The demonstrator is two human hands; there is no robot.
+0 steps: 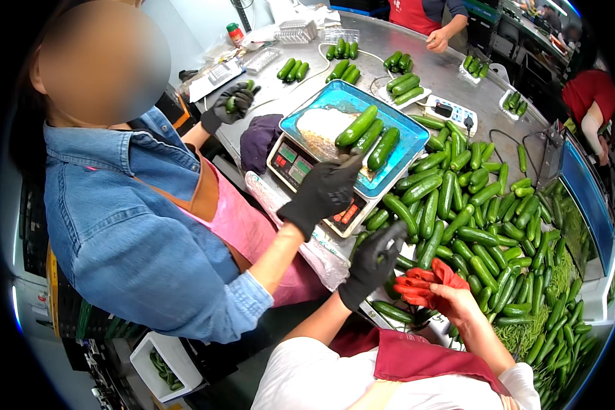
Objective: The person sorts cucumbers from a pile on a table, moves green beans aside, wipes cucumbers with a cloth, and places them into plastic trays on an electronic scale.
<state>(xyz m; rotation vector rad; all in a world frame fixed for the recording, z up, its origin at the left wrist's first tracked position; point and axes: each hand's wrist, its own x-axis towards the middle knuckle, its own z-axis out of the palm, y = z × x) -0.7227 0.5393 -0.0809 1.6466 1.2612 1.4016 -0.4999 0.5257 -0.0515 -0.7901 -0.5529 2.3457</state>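
Observation:
My left hand (371,264), in a black glove, hovers at the near edge of the cucumber pile (441,205). Its fingers are apart and nothing is plainly held. My bare right hand (456,303) grips a red glove (430,282) over the near side of the pile. Ahead to the left stands a digital scale (300,164) with a blue tray (333,95). On the tray lie three cucumbers (357,126). A co-worker's black-gloved hand (323,189) is at the tray's near edge, by the cucumbers. The co-worker's other gloved hand (233,102) holds a cucumber.
Sorted cucumber groups (293,69) sit across the metal table (307,48). A power strip (453,110) and its cords lie behind the scale. Thin green beans (515,333) border the pile at right. A white bin (166,366) with cucumbers stands below left. Another person's hand (439,40) is opposite.

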